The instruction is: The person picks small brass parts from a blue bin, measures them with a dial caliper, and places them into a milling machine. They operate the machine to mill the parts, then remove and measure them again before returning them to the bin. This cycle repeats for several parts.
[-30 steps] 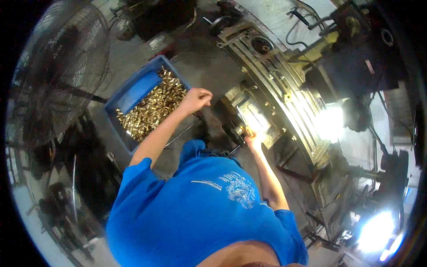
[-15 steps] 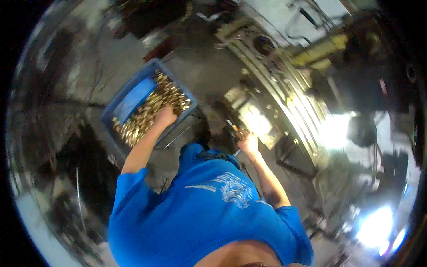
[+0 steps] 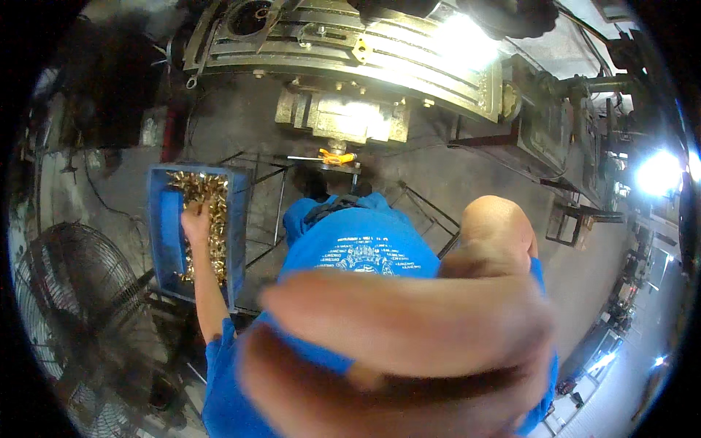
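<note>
My left hand (image 3: 196, 221) reaches down into a blue plastic bin (image 3: 237, 241), touching the small brass-coloured metal pieces (image 3: 217, 237) heaped inside. Its fingertips are hidden among the pieces, so I cannot tell whether it grips any. My right hand (image 3: 409, 328) is raised very close to the head camera and looks large and blurred. A gap shows between its fingers, with nothing visible in them. Beyond my body, an orange-handled tool (image 3: 336, 157) with a thin pale shaft rests at the front of the machine, apart from both hands.
A long slotted machine table (image 3: 409, 66) spans the far side, a small yellow part (image 3: 361, 50) on it. A flat blue panel (image 3: 171, 230) stands inside the bin's left side. At the near left is a large caged fan (image 3: 80, 306). A metal cabinet (image 3: 529, 150) stands at right.
My right hand has let go of the orange-handled tool and come up close to the camera. My left hand stays in the bin. The view has turned, bringing the machine straight ahead.
</note>
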`<state>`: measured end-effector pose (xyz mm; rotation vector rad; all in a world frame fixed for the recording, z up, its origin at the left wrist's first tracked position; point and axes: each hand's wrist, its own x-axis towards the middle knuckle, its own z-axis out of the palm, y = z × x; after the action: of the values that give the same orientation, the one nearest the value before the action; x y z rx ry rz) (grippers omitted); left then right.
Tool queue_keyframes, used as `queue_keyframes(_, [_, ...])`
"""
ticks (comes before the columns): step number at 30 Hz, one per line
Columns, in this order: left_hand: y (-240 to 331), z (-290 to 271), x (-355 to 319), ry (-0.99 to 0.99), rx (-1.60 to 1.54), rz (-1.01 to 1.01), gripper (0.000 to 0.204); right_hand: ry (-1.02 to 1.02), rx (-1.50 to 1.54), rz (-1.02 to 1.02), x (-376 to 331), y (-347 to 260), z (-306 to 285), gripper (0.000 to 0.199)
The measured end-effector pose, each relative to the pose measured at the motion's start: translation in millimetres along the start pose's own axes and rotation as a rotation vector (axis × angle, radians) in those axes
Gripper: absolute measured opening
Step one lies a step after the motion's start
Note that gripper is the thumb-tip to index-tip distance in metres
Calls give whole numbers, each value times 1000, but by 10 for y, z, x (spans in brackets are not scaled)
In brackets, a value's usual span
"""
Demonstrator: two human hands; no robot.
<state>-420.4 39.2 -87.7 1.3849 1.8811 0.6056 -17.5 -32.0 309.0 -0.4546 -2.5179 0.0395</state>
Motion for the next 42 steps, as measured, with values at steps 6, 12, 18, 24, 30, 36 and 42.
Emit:
queue_keyframes(6, [1752,356,-455,-70,-109,343,22,53,63,314,-739,0,-12,63])
queue_keyframes(12, [3002,1153,-862,-325,-175,775,13,648,1289,1000,-1799,489,1532,76])
queue_keyframes(18, [3287,1551,-936,-389,-290,793,10,920,1614,857,-1943,567,1671,71])
queue_keyframes(24, [3259,1786,-929,-324,-232,836,11,924,1394,1091,-2064,574,1773,69])
queue_keyframes(30, [3248,1787,-887,-505,-159,862,15,979,1434,1176,-2111,574,1720,63])
queue_keyframes(36, [3291,1877,-713,-462,-143,924,19,944,916,1379,-2471,629,1828,65])
queue_keyframes(42, [3516,2197,193,-230,-30,794,15,907,841,1577,-2927,187,1742,54])
